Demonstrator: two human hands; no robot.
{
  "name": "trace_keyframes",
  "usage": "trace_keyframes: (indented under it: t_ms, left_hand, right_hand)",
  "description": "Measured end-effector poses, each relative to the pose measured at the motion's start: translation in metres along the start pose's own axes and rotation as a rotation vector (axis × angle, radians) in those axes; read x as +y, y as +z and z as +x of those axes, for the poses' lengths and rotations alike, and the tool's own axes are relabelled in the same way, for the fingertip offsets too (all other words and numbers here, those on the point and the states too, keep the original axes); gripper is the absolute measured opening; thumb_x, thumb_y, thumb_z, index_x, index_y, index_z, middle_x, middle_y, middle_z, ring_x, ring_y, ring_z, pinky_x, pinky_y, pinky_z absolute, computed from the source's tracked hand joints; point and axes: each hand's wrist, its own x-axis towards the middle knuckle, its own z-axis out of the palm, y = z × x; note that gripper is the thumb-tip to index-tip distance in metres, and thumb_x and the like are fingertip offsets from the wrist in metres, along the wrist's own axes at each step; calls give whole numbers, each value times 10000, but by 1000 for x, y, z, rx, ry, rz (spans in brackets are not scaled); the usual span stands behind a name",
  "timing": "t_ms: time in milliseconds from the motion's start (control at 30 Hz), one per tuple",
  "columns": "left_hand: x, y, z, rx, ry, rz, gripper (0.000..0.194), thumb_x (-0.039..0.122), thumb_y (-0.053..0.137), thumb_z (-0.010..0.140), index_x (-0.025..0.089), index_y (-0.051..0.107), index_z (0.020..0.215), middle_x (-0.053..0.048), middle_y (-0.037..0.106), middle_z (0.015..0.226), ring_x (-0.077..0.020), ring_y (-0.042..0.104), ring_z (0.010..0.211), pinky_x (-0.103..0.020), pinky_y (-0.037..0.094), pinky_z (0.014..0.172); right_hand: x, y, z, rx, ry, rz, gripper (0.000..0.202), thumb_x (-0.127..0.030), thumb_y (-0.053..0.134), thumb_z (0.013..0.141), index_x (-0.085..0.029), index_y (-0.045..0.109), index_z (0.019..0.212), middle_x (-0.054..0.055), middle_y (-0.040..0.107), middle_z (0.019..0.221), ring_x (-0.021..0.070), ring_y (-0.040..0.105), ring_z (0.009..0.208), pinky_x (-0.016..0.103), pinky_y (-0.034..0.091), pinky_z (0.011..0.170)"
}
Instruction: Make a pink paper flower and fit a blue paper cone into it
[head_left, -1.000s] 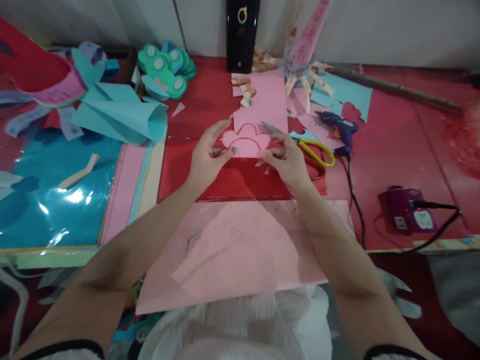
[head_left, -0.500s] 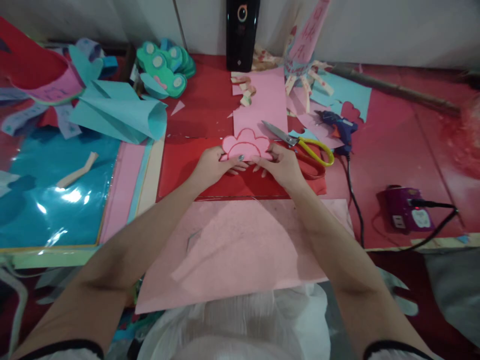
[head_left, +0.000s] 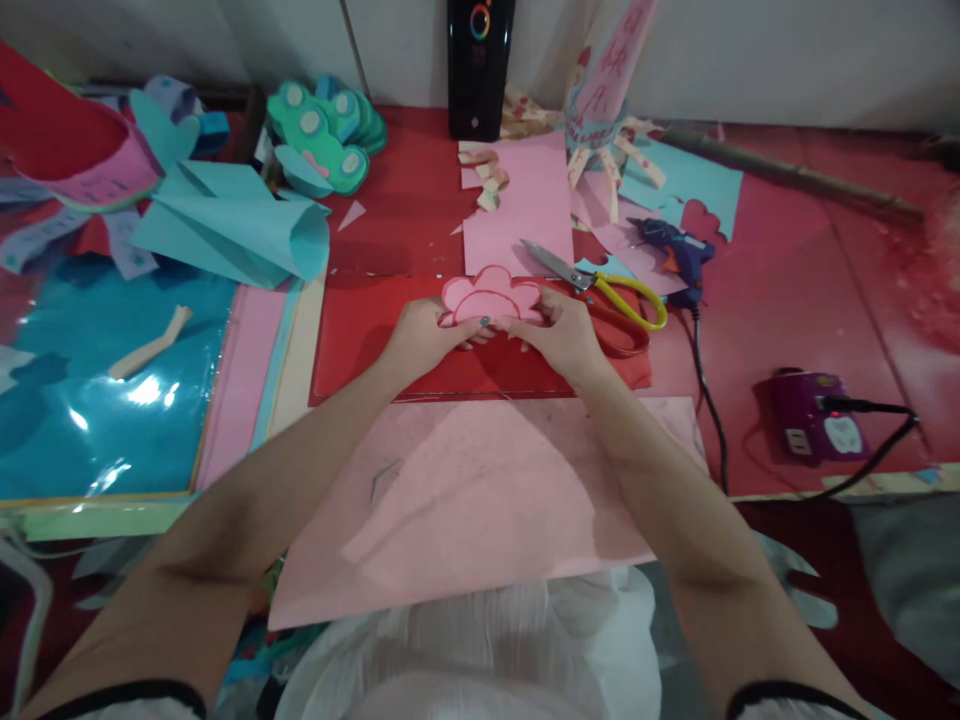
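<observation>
Between my two hands is a pink paper flower cutout (head_left: 491,300) with dark red outlines along its petals and centre. My left hand (head_left: 429,335) pinches its lower left edge, thumb in front and fingers behind. On the lower right edge, my right hand (head_left: 564,330) grips it the same way. The thumbs nearly meet at the bottom middle of the cutout. Under the hands lies a red sheet (head_left: 360,350). Scissors (head_left: 581,280) with a yellow and a red handle lie just beyond my right hand, blades partly over pink paper (head_left: 517,235).
A dark blue glue gun (head_left: 679,255) lies right of the scissors, its cord running toward a purple power socket (head_left: 814,415). A black phone (head_left: 480,85) stands against the wall. At left are a rolled teal paper (head_left: 232,225) and green foam shapes (head_left: 319,130). A stick (head_left: 787,172) lies behind.
The flower cutout has tipped slightly, its top edge now a little lower and closer to me. Both hands keep their hold. The camera view has shifted a little.
</observation>
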Motion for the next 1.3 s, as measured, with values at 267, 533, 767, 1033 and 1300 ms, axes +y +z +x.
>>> trace_keyframes:
  t_ms: [267, 533, 767, 1033, 1300]
  left_hand:
    - [-10, 0, 5, 56, 10, -275, 285, 404, 609, 800, 130, 543, 756, -113, 736, 780, -176, 707, 691, -243, 562, 600]
    - [-10, -1, 6, 120, 117, -367, 429, 568, 561, 762, 141, 544, 802, -102, 725, 811, -202, 713, 737, -248, 562, 597]
    - [-13, 1, 6, 23, 83, -191, 360, 482, 628, 752, 122, 619, 753, -108, 730, 776, -200, 709, 740, -274, 575, 658]
    - [-11, -1, 9, 61, 14, -349, 364, 474, 614, 768, 160, 461, 666, -151, 727, 908, -199, 712, 777, -249, 548, 626]
    - [-12, -2, 10, 41, 3, -308, 282, 396, 639, 755, 121, 579, 767, -147, 731, 888, -181, 709, 754, -235, 530, 601]
  right_hand:
    - [-4, 1, 2, 126, 15, 49, 448, -446, 766, 579, -178, 583, 887, -25, 622, 655, 81, 537, 489, 184, 418, 371]
    - [-7, -1, 4, 154, 62, 95, 390, -445, 766, 574, -185, 553, 771, -38, 621, 552, 83, 524, 391, 204, 439, 386]
    - [1, 1, 3, 55, 1, 12, 328, -458, 713, 658, -181, 559, 741, -41, 590, 526, 95, 520, 368, 222, 421, 391]
    - [-6, -48, -9, 418, -191, -737, 212, -343, 507, 841, -211, 660, 906, 70, 664, 889, 202, 617, 839, 353, 493, 798]
    - [6, -88, -21, 296, 22, -1100, 473, -193, 571, 648, -155, 578, 1119, 128, 571, 1016, 272, 551, 935, 403, 456, 828]
